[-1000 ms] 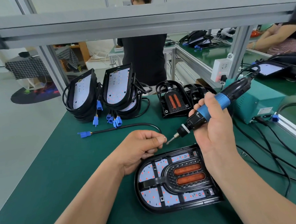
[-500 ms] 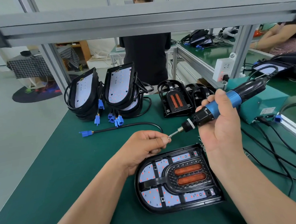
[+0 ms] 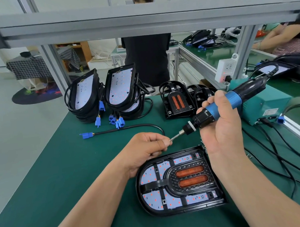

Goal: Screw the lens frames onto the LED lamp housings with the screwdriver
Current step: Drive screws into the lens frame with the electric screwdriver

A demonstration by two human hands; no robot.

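the left hand [image 3: 147,146] is being held with fingers curled, thumb and forefinger pinching at the bit tip [image 3: 172,138] of the electric screwdriver [image 3: 232,100], which is being gripped around its barrel by the right hand [image 3: 221,127]. what is being pinched is too small to be identified; a screw is judged likely. the lamp housing [image 3: 138,188], with the lens frame [image 3: 189,177] seated in it, is lying flat on the green bench mat [image 3: 70,169] just below both hands. for a sound joint, the screw is best being seated squarely on the bit before being carried to a frame hole, the driver being kept upright.
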